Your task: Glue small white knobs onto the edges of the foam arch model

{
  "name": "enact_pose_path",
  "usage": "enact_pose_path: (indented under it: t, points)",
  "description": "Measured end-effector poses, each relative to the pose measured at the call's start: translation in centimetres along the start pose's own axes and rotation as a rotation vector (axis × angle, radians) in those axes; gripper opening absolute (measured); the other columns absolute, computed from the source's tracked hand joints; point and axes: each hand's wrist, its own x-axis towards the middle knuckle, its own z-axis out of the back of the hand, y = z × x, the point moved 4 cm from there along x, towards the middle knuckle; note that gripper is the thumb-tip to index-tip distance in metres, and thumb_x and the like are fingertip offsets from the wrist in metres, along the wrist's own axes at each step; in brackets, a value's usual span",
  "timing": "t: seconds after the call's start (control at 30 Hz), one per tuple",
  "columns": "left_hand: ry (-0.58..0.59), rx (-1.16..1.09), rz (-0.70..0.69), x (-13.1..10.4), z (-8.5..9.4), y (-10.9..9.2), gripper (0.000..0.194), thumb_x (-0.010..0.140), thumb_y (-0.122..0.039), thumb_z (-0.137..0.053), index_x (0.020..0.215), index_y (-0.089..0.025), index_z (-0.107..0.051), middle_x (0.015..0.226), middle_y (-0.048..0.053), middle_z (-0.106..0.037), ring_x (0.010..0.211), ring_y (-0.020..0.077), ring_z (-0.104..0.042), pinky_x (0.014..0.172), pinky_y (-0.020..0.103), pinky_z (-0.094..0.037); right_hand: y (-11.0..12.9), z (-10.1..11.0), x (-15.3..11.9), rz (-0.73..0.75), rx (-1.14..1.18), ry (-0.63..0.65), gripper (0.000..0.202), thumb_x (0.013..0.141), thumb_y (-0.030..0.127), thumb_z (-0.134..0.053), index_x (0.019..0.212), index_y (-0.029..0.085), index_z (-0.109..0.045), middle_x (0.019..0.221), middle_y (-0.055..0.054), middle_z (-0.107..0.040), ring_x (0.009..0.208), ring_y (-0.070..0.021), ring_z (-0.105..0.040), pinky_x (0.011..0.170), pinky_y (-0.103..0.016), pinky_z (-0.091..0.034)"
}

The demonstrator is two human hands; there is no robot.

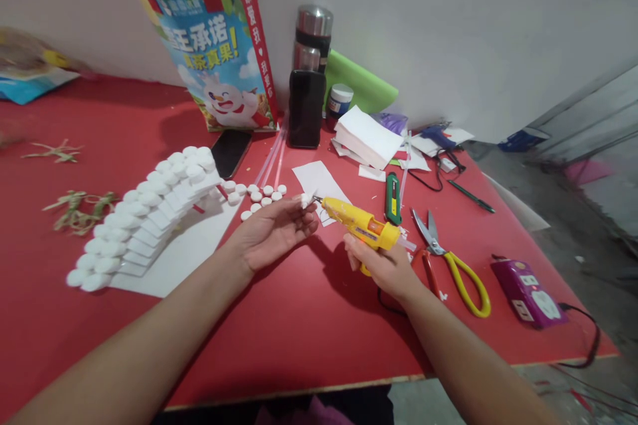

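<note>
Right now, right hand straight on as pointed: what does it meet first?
Likely the small white piece in the left hand; the yellow plastic glue gun in the right hand points there. Whether they touch is unclear.

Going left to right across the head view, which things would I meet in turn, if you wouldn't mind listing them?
Spiky straw piece, curved arrangement of white discs and cards, left hand, yellow glue gun, scissors, purple box.

The person's left hand (274,234) and right hand (381,265) are bare, as are both forearms (172,329), while dark clothing (369,405) and purple fabric (321,413) appear at the lower edge.
</note>
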Motion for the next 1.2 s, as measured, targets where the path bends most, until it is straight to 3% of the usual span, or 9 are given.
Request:
enact_pose_path:
  t: [0.33, 0.73, 1.2]
  points:
    - [-0.018, -0.009, -0.021, 0.09, -0.05, -0.10, 0.010, 0.092, -0.008, -0.069, 0.085, -0.011, -0.076, 0.081, 0.009, -0.073, 0.070, 0.0140, -0.066, 0.075, 0.027, -0.064, 0.53, -0.15, 0.04, -0.009, -0.069, -0.013, 0.050, 0.102, 0.052, -0.061, 0.061, 0.023, -0.054, 0.054, 0.000, -0.056, 0.052, -0.0143, -0.052, 0.052, -0.030, -0.042]
    - [-0.015, 0.067, -0.016, 0.15, 0.48, -0.15, 0.009, 0.089, -0.012, -0.073, 0.080, -0.014, -0.074, 0.083, 0.010, -0.075, 0.072, 0.0165, -0.068, 0.071, 0.030, -0.062, 0.41, 0.48, 0.03, 0.014, -0.082, -0.051, 0.057, 0.105, 0.054, -0.056, 0.058, 0.023, -0.055, 0.053, -0.002, -0.057, 0.052, -0.0148, -0.053, 0.055, -0.031, -0.043]
    - [-0.053, -0.003, -0.013, -0.11, -0.09, -0.21, 0.011, 0.093, -0.010, -0.066, 0.092, -0.008, -0.076, 0.082, 0.011, -0.073, 0.068, 0.0146, -0.066, 0.071, 0.029, -0.063, 0.54, 0.30, 0.00, 0.002, -0.059, -0.031, 0.050, 0.104, 0.049, -0.059, 0.060, 0.023, -0.056, 0.054, -0.001, -0.057, 0.053, -0.0147, -0.053, 0.054, -0.030, -0.042]
